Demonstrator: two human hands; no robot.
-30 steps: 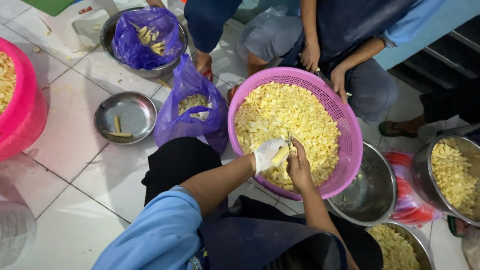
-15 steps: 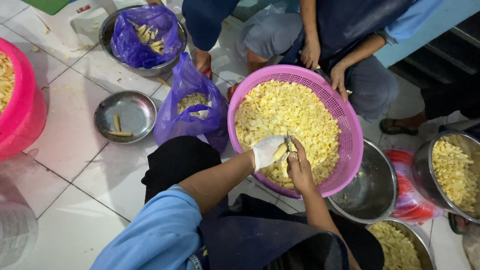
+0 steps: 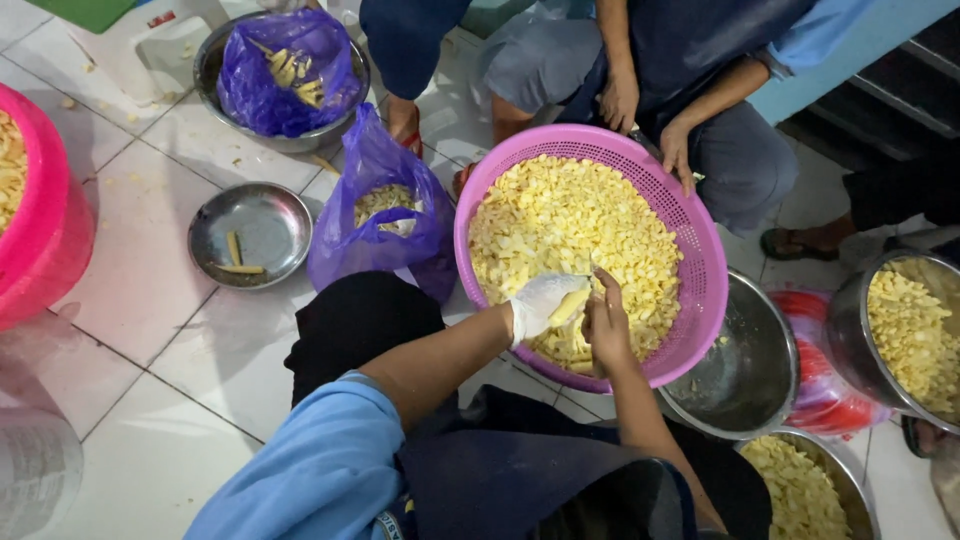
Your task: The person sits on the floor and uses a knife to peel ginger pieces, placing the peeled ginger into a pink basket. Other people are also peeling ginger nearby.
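Note:
My left hand (image 3: 543, 303), in a white glove, holds a pale yellow piece of fruit (image 3: 568, 306) over the near rim of a pink perforated basket (image 3: 700, 250). The basket is heaped with small yellow cut pieces (image 3: 575, 225). My right hand (image 3: 607, 322) is closed on a small knife whose blade (image 3: 592, 276) touches the fruit piece. Both hands meet just above the pile. The knife's handle is hidden inside my fingers.
A purple bag (image 3: 375, 215) with scraps stands left of the basket. A small steel bowl (image 3: 250, 232) and a bag-lined steel bowl (image 3: 283, 75) lie further left. A pink tub (image 3: 45, 235) is at the left edge. Steel bowls (image 3: 745, 365) sit right. Another person's hands (image 3: 620, 100) rest behind the basket.
My two hands have stayed together over the basket's near edge. The knife has shifted slightly against the fruit piece, and the piece has turned a little in my gloved hand.

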